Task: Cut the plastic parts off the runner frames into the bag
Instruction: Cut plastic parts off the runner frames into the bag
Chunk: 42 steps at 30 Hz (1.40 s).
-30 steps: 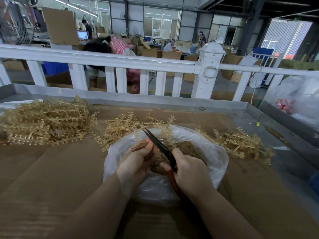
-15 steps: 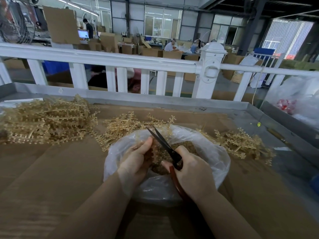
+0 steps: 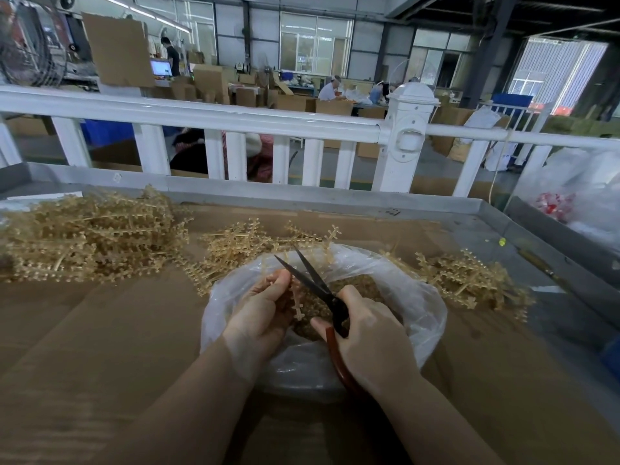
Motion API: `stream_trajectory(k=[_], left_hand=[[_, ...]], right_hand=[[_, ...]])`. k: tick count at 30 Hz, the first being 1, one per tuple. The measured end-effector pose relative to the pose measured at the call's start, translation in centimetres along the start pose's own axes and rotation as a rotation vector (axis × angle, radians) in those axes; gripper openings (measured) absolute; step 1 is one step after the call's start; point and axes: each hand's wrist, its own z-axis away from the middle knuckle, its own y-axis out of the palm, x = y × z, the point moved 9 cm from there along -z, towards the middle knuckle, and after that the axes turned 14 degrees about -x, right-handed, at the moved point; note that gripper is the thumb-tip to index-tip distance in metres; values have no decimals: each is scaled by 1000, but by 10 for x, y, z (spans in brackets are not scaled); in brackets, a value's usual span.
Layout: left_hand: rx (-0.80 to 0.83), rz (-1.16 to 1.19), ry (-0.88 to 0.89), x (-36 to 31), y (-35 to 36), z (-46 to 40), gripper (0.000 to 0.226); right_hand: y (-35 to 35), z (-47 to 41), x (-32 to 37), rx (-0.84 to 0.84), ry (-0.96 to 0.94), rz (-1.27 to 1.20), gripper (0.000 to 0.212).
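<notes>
Head view looks down on a cardboard-covered table where a clear plastic bag sits open in the middle, its mouth rolled wide and a mound of small tan cut parts lying inside. Over that opening the left hand is closed around a pale runner frame, thumb and fingers pinching it so a short studded length stands nearly upright just beside the blades. The right hand is wrapped around the reddish handles of a pair of scissors; the dark blades point up and away from the person and stand parted in a narrow V above the bag, with the frame just left of them, though whether metal touches plastic is hard to tell. A large heap of uncut frames lies at the far left of the table, a second smaller heap sits just behind the bag, and a third bunch lies at its right. Beyond the table's raised metal edge runs a white railing
</notes>
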Motion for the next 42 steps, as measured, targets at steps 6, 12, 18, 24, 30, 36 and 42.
stream_trajectory(k=[6,12,18,24,30,36,42], left_hand=[[10,2,-19,2,3,0,36],[39,35,0,1,6,0,38],[51,45,-31,1,6,1,39],[91,33,-34,1,10,5,42],[85,22,-37,3,8,2,46],[73,26,-40,3,6,2,43],[93,46,-31,3,8,1,44]], right_hand=[[-3,-1,4,-33,-15,37,38],[0,-3,8,17,-24,34,39],[3,-7,15,47,-35,9,36],[3,-10,16,71,-42,-17,20],[4,-14,20,59,-83,27,23],[-1,-11,21,16,-115,71,22],[2,-10,20,31,-129,78,24]])
